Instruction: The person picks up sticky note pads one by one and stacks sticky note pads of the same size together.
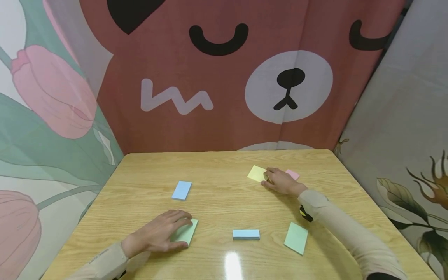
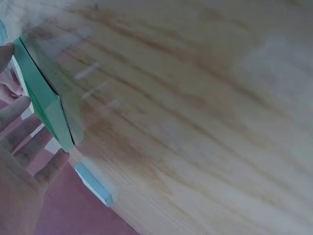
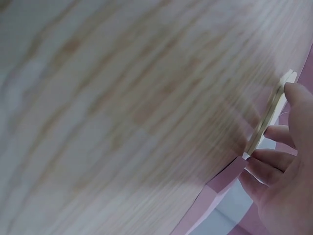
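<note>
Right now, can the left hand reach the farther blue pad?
Probably yes: only bare table lies between the left hand and the farther blue pad, though that hand grips a green pad.

Bench point(image 1: 217, 206): light wood grain, far corners rounded; a white glare patch point(image 1: 233, 268) is seen at the near edge. Grain is shown blurred in both wrist views. Behind the far edge, a reddish-brown backdrop point(image 1: 224, 134) is hung, printed with an animal face: two dark upward-curving eye strokes, a pale oval muzzle point(image 1: 260, 93) and a dark nose point(image 1: 291, 78). A pale zigzag point(image 1: 182, 104) is printed left of the muzzle. A vertical crease is noted through the muzzle. Left side is covered by a floral cloth point(image 1: 35, 155), pink tulips and green leaves. Right side is covered by a grey cloth point(image 1: 392, 116), leaves and a brownish flower printed low down.
</note>
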Demonstrator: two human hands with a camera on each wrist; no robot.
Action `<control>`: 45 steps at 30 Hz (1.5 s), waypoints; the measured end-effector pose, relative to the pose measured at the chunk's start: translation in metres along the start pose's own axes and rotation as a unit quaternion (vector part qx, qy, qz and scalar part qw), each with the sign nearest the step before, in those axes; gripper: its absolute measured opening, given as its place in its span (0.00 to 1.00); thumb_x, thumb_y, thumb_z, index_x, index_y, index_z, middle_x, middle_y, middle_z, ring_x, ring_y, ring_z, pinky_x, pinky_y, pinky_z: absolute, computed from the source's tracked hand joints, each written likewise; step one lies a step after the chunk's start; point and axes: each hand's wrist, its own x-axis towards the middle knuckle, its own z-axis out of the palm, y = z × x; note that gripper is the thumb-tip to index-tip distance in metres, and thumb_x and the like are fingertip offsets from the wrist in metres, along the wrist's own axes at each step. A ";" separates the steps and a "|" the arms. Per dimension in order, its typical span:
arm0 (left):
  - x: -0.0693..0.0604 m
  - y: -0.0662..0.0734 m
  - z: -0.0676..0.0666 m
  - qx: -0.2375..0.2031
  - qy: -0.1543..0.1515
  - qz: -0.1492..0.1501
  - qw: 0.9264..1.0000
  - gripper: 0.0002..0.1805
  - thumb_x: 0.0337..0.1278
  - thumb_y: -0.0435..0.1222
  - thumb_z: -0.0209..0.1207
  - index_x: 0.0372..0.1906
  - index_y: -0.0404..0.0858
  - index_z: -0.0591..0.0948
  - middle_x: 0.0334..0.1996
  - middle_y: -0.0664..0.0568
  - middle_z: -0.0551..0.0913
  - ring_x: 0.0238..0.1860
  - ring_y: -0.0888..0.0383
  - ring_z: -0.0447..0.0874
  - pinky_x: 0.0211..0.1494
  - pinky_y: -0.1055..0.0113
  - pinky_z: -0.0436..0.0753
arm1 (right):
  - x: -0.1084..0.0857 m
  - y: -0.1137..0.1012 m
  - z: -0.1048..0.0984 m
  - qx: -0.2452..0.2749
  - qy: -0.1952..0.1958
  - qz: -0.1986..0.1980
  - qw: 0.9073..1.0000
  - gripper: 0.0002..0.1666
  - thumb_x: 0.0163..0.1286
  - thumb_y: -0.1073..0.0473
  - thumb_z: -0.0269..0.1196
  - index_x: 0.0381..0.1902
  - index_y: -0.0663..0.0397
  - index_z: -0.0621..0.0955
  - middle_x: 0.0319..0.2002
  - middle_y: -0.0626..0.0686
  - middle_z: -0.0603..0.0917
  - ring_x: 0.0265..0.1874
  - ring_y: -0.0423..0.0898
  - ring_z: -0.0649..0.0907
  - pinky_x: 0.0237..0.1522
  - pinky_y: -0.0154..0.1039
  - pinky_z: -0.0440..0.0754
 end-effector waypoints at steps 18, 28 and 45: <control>0.003 0.000 -0.009 -0.002 -0.047 -0.018 0.999 0.35 0.57 0.66 0.57 0.60 0.45 0.78 0.64 0.50 0.75 0.64 0.47 0.72 0.64 0.47 0.72 | 0.003 0.004 0.003 0.006 0.003 -0.024 1.000 0.15 0.74 0.51 0.60 0.31 0.54 0.73 0.55 0.72 0.77 0.53 0.67 0.79 0.50 0.55 0.80; 0.006 0.000 -0.013 -0.022 -0.077 -0.036 0.996 0.37 0.53 0.66 0.60 0.59 0.44 0.79 0.65 0.48 0.74 0.65 0.45 0.71 0.66 0.46 0.69 | 0.006 0.003 0.004 0.004 0.016 -0.043 0.999 0.13 0.72 0.54 0.64 0.33 0.57 0.76 0.32 0.49 0.75 0.27 0.42 0.73 0.30 0.37 0.76; 0.007 0.001 -0.013 -0.026 -0.078 -0.038 0.996 0.33 0.55 0.63 0.62 0.58 0.45 0.80 0.62 0.49 0.77 0.63 0.46 0.72 0.63 0.46 0.73 | 0.006 -0.003 0.001 0.011 0.005 -0.019 1.000 0.15 0.71 0.54 0.64 0.38 0.62 0.77 0.32 0.50 0.76 0.28 0.44 0.74 0.31 0.39 0.75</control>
